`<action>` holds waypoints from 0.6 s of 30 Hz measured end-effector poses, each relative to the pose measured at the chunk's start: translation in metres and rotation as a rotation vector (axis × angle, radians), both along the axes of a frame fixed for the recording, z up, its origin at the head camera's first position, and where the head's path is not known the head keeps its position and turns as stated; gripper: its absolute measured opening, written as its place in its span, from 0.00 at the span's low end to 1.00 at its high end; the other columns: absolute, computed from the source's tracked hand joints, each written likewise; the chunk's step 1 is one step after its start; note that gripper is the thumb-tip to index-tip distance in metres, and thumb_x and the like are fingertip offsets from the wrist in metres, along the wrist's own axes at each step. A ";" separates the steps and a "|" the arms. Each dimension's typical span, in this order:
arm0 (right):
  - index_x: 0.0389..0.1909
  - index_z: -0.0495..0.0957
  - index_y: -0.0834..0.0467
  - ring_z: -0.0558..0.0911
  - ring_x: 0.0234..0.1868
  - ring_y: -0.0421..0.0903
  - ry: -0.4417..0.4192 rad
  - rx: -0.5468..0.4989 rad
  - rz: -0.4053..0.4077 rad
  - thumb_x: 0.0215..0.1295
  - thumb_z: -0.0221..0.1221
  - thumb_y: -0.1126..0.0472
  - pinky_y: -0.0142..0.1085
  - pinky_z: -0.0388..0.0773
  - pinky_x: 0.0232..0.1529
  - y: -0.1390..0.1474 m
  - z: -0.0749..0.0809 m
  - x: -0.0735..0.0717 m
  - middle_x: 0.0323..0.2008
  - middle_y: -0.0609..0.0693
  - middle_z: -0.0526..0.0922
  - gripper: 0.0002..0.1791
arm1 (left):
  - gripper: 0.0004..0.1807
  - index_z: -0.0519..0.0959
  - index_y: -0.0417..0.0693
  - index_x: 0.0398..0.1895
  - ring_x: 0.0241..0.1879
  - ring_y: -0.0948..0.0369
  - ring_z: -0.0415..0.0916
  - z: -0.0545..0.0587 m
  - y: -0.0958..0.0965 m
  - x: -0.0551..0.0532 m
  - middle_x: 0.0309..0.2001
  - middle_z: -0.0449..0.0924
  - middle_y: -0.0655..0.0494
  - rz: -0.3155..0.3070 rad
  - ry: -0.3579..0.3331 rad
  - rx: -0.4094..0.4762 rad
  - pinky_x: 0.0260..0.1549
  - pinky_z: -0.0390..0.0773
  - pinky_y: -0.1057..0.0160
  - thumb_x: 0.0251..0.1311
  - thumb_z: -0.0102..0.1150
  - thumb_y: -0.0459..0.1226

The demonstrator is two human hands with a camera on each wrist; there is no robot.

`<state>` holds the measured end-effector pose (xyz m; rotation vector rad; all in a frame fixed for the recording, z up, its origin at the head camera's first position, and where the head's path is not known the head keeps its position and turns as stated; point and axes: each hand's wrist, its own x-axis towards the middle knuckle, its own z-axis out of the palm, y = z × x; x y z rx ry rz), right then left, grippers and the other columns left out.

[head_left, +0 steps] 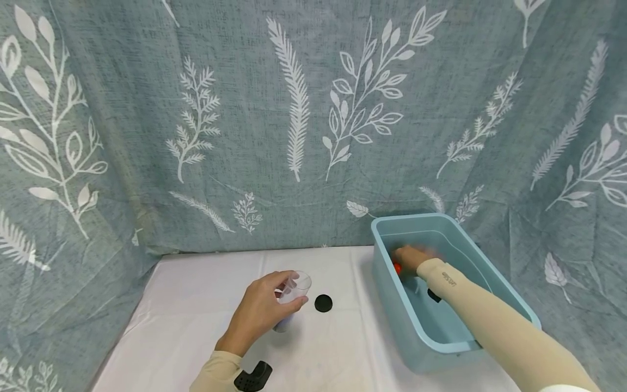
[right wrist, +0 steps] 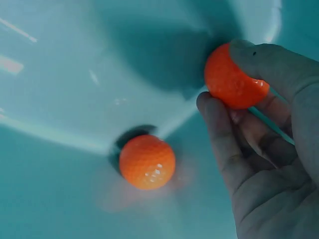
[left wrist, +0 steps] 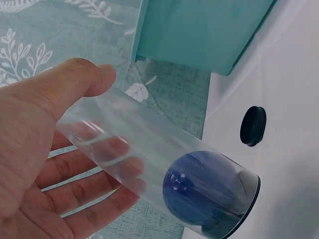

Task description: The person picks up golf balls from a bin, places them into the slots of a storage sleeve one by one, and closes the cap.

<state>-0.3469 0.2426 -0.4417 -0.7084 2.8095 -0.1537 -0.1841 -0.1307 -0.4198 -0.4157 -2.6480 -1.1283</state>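
A clear plastic tube (left wrist: 149,127) is in the grip of my left hand (head_left: 262,310), thumb on one side and fingers along the other. At the tube's dark-rimmed bottom lies a blue-purple ball (left wrist: 197,184), seen through the wall. The tube's top rim is uncovered in the head view. Inside the blue bin, my right hand (right wrist: 279,184) pinches an orange golf ball (right wrist: 229,74) between thumb and fingers. A second orange golf ball (right wrist: 147,162) lies on the bin floor beside that hand.
The light-blue bin (head_left: 392,299) stands on the right of the white-covered table (head_left: 196,294), its walls rising around my right hand. A round black cap (head_left: 323,303) lies on the cloth between tube and bin. Behind hangs a leaf-patterned curtain (head_left: 235,136).
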 end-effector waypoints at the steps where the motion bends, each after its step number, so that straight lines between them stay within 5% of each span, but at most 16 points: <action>1: 0.38 0.84 0.57 0.78 0.30 0.45 -0.007 0.000 0.004 0.55 0.73 0.65 0.43 0.80 0.36 -0.001 0.002 0.001 0.32 0.48 0.83 0.11 | 0.26 0.84 0.51 0.55 0.37 0.64 0.82 -0.001 0.000 0.000 0.39 0.83 0.64 0.000 0.000 0.001 0.40 0.84 0.62 0.52 0.78 0.45; 9: 0.42 0.82 0.62 0.80 0.35 0.47 -0.046 -0.097 -0.023 0.60 0.71 0.65 0.43 0.82 0.39 -0.003 0.023 0.000 0.35 0.51 0.83 0.12 | 0.26 0.84 0.50 0.54 0.38 0.62 0.82 -0.002 0.001 -0.003 0.40 0.83 0.62 -0.006 -0.006 0.015 0.41 0.85 0.61 0.51 0.78 0.44; 18: 0.50 0.79 0.64 0.79 0.38 0.48 -0.060 -0.202 -0.084 0.65 0.67 0.62 0.42 0.80 0.42 -0.004 0.053 0.014 0.42 0.54 0.83 0.16 | 0.27 0.83 0.48 0.56 0.39 0.61 0.83 -0.001 0.006 -0.005 0.44 0.84 0.59 -0.015 -0.022 0.018 0.41 0.85 0.60 0.52 0.78 0.44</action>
